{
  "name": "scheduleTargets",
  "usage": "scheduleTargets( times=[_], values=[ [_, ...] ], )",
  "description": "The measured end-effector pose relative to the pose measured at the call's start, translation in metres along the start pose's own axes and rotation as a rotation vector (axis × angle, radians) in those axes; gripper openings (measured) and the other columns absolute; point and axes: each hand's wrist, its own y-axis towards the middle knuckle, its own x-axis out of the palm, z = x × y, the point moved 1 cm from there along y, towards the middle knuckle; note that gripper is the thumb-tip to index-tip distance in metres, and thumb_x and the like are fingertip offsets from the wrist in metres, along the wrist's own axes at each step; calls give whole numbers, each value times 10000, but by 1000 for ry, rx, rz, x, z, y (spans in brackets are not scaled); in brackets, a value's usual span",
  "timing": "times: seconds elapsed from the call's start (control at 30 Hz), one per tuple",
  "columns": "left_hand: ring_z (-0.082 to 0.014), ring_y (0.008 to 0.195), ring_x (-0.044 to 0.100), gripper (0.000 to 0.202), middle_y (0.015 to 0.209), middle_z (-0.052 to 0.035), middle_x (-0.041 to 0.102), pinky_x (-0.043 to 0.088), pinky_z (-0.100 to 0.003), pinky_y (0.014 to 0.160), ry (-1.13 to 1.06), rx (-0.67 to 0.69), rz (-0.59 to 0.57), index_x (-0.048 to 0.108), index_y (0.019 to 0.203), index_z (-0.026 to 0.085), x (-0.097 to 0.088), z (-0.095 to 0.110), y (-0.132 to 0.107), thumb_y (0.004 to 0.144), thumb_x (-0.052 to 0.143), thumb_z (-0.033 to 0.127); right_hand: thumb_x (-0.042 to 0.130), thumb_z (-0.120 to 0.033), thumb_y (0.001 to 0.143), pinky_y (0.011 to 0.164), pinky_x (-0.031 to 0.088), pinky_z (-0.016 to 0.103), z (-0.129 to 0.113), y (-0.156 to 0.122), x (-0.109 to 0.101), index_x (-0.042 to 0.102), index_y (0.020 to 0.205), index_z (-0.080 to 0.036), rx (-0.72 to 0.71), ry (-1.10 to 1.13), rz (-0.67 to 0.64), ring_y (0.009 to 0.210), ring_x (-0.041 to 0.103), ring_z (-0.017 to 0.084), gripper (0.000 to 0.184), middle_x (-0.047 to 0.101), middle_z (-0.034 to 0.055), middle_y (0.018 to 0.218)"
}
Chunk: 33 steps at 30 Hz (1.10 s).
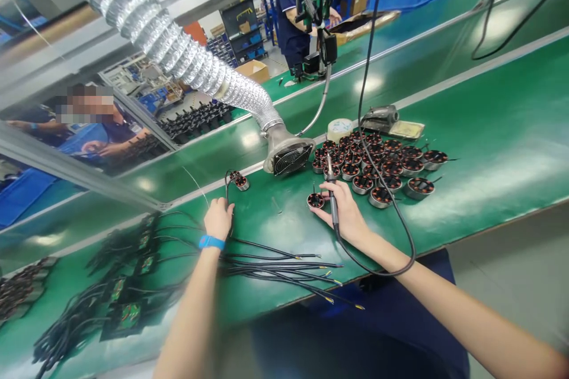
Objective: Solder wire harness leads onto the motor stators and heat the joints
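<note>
My right hand (347, 213) is closed around a soldering iron (333, 204), its tip pointing up and away from me. The thumb and fingers of that hand also reach a round motor stator (315, 200) with copper windings in a silver rim. Further left, my left hand (219, 219), with a blue wristband (211, 242), is closed on a black cable (227, 186). This cable curves up beside two small stators (242, 182); whether it joins them I cannot tell. Several black cables (284, 266) with stripped, coloured wire ends lie below the left hand.
Several more stators (382, 166) crowd the green bench to the right, near a tape roll (340, 129) and a soldering iron stand (382, 118). A fume extractor hood (288, 151) hangs above the bench. Cables with circuit boards (130, 314) lie left. Two people are beyond.
</note>
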Motion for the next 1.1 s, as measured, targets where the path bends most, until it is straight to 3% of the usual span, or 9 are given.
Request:
scheduleTargets(
  times=[0.17, 0.23, 0.3, 0.43, 0.53, 0.67, 0.8, 1.0, 1.1],
  values=[
    [-304, 962, 660, 672, 1260, -193, 533, 521, -359, 718, -155, -37, 213, 538, 1322, 129, -29, 24, -19, 851, 672, 589, 747, -347, 852, 855, 606, 448, -14, -1, -3, 486, 1291, -245, 20, -81, -27, 871, 671, 233, 521, 475, 120, 1237],
    [-265, 939, 645, 575, 1162, -148, 582, 515, -341, 757, -348, 25, 299, 606, 1228, 154, -46, 48, -42, 849, 683, 579, 765, -353, 837, 841, 611, 457, -20, -4, 1, 477, 1302, -246, 26, -103, -35, 867, 673, 243, 557, 471, 131, 1257],
    [-193, 795, 614, 335, 896, -57, 620, 485, -293, 730, -592, 155, 180, 681, 953, 195, -55, 79, -65, 908, 628, 523, 774, -356, 828, 838, 614, 469, -26, -8, 7, 470, 1314, -252, 43, -113, -42, 887, 679, 263, 583, 468, 141, 1280],
    [-125, 584, 483, 354, 614, 21, 523, 368, -259, 590, -832, 233, -176, 615, 682, 193, -51, 126, -90, 937, 569, 434, 756, -344, 844, 842, 619, 476, -38, -15, 17, 450, 1346, -260, 82, -60, -75, 901, 690, 270, 594, 449, 147, 1317],
    [-113, 557, 443, 255, 585, 35, 519, 317, -252, 561, -886, 180, -295, 602, 672, 184, -41, 133, -85, 893, 551, 299, 755, -343, 847, 901, 606, 477, -40, -17, 18, 425, 1367, -271, 86, 45, -66, 957, 690, 265, 620, 446, 132, 1299],
    [-123, 654, 539, 193, 714, 4, 645, 401, -237, 638, -1086, 196, -443, 654, 759, 166, -34, 132, -76, 871, 552, 286, 740, -319, 866, 950, 590, 473, -37, -18, 18, 431, 1343, -285, 68, 175, -48, 982, 700, 244, 569, 456, 114, 1279],
    [-151, 761, 618, 249, 804, -36, 707, 468, -248, 729, -1260, 231, -483, 690, 809, 149, -31, 138, -75, 877, 604, 373, 741, -295, 869, 938, 597, 462, -35, -20, 20, 447, 1321, -284, 79, 208, -9, 949, 700, 224, 539, 470, 103, 1241],
    [-145, 680, 605, 284, 749, -30, 722, 437, -246, 646, -1013, 245, -216, 751, 810, 163, -40, 161, -50, 899, 601, 387, 776, -274, 836, 966, 590, 491, -34, -23, 22, 437, 1331, -292, 105, 263, -20, 943, 707, 228, 601, 457, 103, 1282],
    [-149, 646, 614, 235, 714, -38, 720, 434, -247, 608, -1118, 274, -412, 755, 782, 147, -38, 177, -37, 837, 660, 355, 805, -252, 804, 984, 582, 508, -31, -24, 21, 444, 1323, -278, 124, 267, 2, 976, 696, 243, 632, 467, 110, 1293]
  ],
)
